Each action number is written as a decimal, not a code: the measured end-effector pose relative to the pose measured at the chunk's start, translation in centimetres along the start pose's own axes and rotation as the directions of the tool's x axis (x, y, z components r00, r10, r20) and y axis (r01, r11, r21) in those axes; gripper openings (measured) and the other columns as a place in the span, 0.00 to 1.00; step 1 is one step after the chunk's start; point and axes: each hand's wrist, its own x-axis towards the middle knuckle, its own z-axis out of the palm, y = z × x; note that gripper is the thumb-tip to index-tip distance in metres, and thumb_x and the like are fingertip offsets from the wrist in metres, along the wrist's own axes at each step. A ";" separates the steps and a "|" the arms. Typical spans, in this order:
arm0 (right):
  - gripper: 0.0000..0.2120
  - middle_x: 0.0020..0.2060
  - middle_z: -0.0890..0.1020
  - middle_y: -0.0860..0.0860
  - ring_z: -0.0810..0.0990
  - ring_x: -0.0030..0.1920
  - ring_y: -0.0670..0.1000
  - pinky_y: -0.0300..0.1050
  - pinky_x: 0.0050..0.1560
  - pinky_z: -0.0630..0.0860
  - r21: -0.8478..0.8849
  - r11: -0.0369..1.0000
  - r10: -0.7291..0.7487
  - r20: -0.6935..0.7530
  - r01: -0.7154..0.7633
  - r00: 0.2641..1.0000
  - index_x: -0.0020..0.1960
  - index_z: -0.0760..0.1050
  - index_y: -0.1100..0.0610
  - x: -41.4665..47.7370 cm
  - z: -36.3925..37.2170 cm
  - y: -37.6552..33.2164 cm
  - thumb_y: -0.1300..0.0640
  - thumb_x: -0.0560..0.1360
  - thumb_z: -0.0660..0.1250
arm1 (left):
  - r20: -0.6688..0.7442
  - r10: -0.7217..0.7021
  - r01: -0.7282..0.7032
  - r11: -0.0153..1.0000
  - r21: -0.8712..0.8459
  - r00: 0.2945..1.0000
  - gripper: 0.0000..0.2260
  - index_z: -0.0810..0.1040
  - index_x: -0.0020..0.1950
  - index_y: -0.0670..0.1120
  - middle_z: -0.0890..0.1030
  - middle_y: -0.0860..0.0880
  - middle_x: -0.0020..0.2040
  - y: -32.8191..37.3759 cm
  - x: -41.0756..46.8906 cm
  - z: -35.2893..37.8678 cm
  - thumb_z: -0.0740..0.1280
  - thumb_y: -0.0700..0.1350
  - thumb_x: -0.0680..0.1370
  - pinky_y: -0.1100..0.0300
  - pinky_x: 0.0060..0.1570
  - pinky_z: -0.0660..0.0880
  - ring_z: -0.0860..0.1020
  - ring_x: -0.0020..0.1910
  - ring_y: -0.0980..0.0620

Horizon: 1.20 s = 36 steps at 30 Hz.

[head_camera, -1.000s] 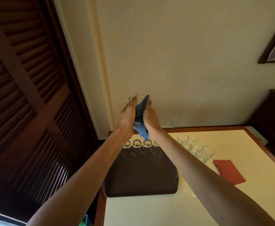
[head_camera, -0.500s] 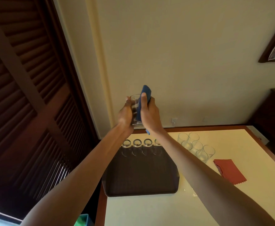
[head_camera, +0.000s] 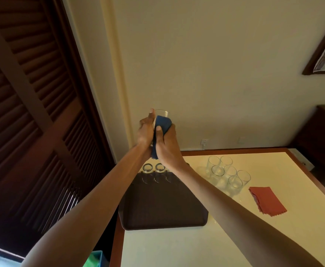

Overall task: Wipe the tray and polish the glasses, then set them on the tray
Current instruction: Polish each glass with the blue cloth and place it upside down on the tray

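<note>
glass point(head_camera: 162, 113) between hands point(head_camera: 156, 138), blue cloth point(head_camera: 162, 123)

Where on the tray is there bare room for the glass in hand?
The tray is bare across its middle and near edge, in front of the row of glasses at its far edge. Right of the tray, the glass cluster and red cloth crowd the table.
</note>
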 end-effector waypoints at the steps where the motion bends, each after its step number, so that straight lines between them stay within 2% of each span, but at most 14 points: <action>1: 0.17 0.53 0.77 0.58 0.82 0.45 0.49 0.38 0.38 0.79 -0.013 0.999 -0.048 -0.032 0.048 0.998 0.68 0.61 0.61 0.3 -0.1 -0.2 0.50 0.85 0.55 | 0.017 -0.006 0.006 1.000 -0.007 1.000 0.25 0.77 0.66 0.46 0.83 0.44 0.59 0.0 -0.2 0.1 0.60 0.65 0.83 0.50 0.57 0.81 0.82 0.57 0.46; 3: 0.19 0.52 0.79 0.58 0.83 0.44 0.52 0.44 0.40 0.82 -0.036 0.996 -0.090 -0.088 0.087 0.992 0.68 0.61 0.59 1.2 -0.6 -0.9 0.46 0.84 0.55 | 0.047 -0.022 0.024 0.999 -0.038 0.999 0.22 0.81 0.60 0.47 0.85 0.44 0.54 0.2 -0.8 0.3 0.58 0.63 0.85 0.51 0.53 0.81 0.84 0.54 0.47; 6: 0.21 0.44 0.81 0.53 0.82 0.39 0.48 0.34 0.34 0.77 -0.048 0.999 -0.001 -0.125 -0.005 0.992 0.63 0.66 0.60 2.7 -1.9 -2.1 0.43 0.85 0.53 | 0.039 0.000 0.003 0.998 -0.064 0.999 0.21 0.83 0.53 0.51 0.86 0.46 0.53 -0.1 -1.0 0.8 0.54 0.61 0.87 0.56 0.48 0.80 0.84 0.51 0.50; 10: 0.37 0.43 0.83 0.57 0.83 0.43 0.55 0.45 0.41 0.78 0.080 0.974 0.220 -0.092 -0.213 0.971 0.58 0.76 0.64 4.2 -2.6 -2.3 0.34 0.82 0.46 | 0.045 0.025 -0.024 0.999 -0.042 0.999 0.26 0.83 0.56 0.48 0.87 0.47 0.50 0.4 -1.4 1.5 0.56 0.66 0.84 0.57 0.46 0.80 0.85 0.48 0.50; 12: 0.38 0.47 0.84 0.58 0.84 0.46 0.56 0.50 0.47 0.80 0.092 0.941 0.331 -0.038 -0.326 0.943 0.58 0.79 0.63 3.9 -2.4 -2.2 0.33 0.82 0.44 | 0.045 0.014 -0.013 0.999 -0.035 0.999 0.26 0.83 0.61 0.48 0.87 0.45 0.55 0.5 -1.2 1.6 0.62 0.68 0.81 0.51 0.54 0.81 0.85 0.52 0.47; 14: 0.37 0.47 0.84 0.56 0.83 0.44 0.52 0.44 0.45 0.79 0.095 0.918 0.384 0.017 -0.384 0.923 0.58 0.79 0.62 2.9 -2.5 -2.0 0.35 0.83 0.43 | 0.037 -0.014 0.016 0.998 -0.055 0.999 0.28 0.81 0.65 0.49 0.85 0.45 0.58 0.6 -0.9 1.6 0.64 0.69 0.79 0.50 0.53 0.81 0.84 0.54 0.46; 17: 0.32 0.44 0.82 0.54 0.82 0.41 0.49 0.36 0.37 0.75 0.030 0.949 0.314 0.033 -0.315 0.949 0.60 0.74 0.63 0.6 -2.1 -1.6 0.38 0.84 0.44 | 0.030 -0.001 0.003 0.997 -0.078 1.000 0.28 0.79 0.65 0.47 0.84 0.45 0.59 0.5 -0.4 1.4 0.63 0.68 0.80 0.50 0.54 0.81 0.83 0.54 0.47; 19: 0.23 0.43 0.79 0.51 0.80 0.39 0.45 0.31 0.33 0.73 -0.006 0.986 0.168 -0.018 -0.168 0.986 0.63 0.67 0.62 -0.6 -1.6 -1.0 0.43 0.85 0.49 | 0.003 0.034 -0.034 0.998 -0.046 0.999 0.27 0.78 0.65 0.47 0.82 0.47 0.58 0.3 -0.2 1.3 0.61 0.67 0.82 0.56 0.51 0.79 0.82 0.51 0.51; 22: 0.19 0.51 0.77 0.55 0.81 0.45 0.50 0.39 0.41 0.78 -0.070 0.996 -0.059 -0.094 0.053 0.994 0.67 0.62 0.60 -0.7 -1.0 -0.7 0.46 0.84 0.55 | 0.023 0.025 -0.024 0.996 -0.080 0.999 0.23 0.80 0.62 0.47 0.83 0.49 0.51 -0.1 -0.4 1.3 0.59 0.64 0.84 0.62 0.41 0.79 0.82 0.45 0.54; 25: 0.20 0.49 0.80 0.55 0.82 0.42 0.52 0.42 0.36 0.78 -0.143 0.985 -0.126 -0.172 0.101 0.977 0.66 0.64 0.59 0.7 -1.5 -1.1 0.45 0.84 0.55 | 0.083 -0.017 0.029 0.989 -0.142 0.996 0.22 0.83 0.54 0.46 0.86 0.47 0.45 -0.5 -0.9 1.5 0.58 0.61 0.85 0.55 0.44 0.82 0.85 0.44 0.50; 27: 0.22 0.45 0.82 0.55 0.83 0.39 0.52 0.40 0.34 0.76 -0.121 0.992 -0.052 -0.179 0.031 0.982 0.62 0.68 0.61 1.8 -2.5 -1.7 0.42 0.84 0.53 | 0.075 -0.007 0.016 0.992 -0.127 0.997 0.21 0.83 0.50 0.49 0.87 0.49 0.44 -1.0 -0.6 1.6 0.56 0.60 0.86 0.52 0.51 0.82 0.85 0.48 0.49; 31: 0.34 0.33 0.80 0.52 0.80 0.32 0.49 0.38 0.33 0.74 0.045 0.971 0.237 -0.089 -0.234 0.967 0.47 0.77 0.61 3.9 -3.8 -2.0 0.37 0.84 0.44 | 0.089 -0.004 0.009 0.999 -0.052 0.996 0.26 0.84 0.54 0.48 0.87 0.49 0.42 -0.8 -0.8 2.0 0.55 0.66 0.84 0.53 0.47 0.80 0.85 0.41 0.52; 34: 0.39 0.41 0.84 0.56 0.83 0.42 0.55 0.50 0.47 0.80 0.022 0.927 0.376 -0.021 -0.375 0.926 0.52 0.80 0.62 3.8 -3.4 -1.0 0.33 0.82 0.42 | 0.053 -0.036 0.037 0.999 -0.025 0.998 0.33 0.83 0.63 0.48 0.87 0.45 0.53 -0.7 -0.6 2.5 0.64 0.73 0.74 0.45 0.58 0.82 0.86 0.51 0.45; 36: 0.39 0.46 0.85 0.58 0.84 0.47 0.55 0.50 0.52 0.81 -0.018 0.921 0.391 0.038 -0.390 0.920 0.56 0.80 0.62 2.6 -3.4 -0.4 0.33 0.82 0.42 | 0.034 -0.059 0.061 0.996 -0.065 0.998 0.37 0.82 0.65 0.50 0.86 0.44 0.57 -1.0 -0.1 2.5 0.67 0.75 0.67 0.42 0.61 0.81 0.85 0.54 0.43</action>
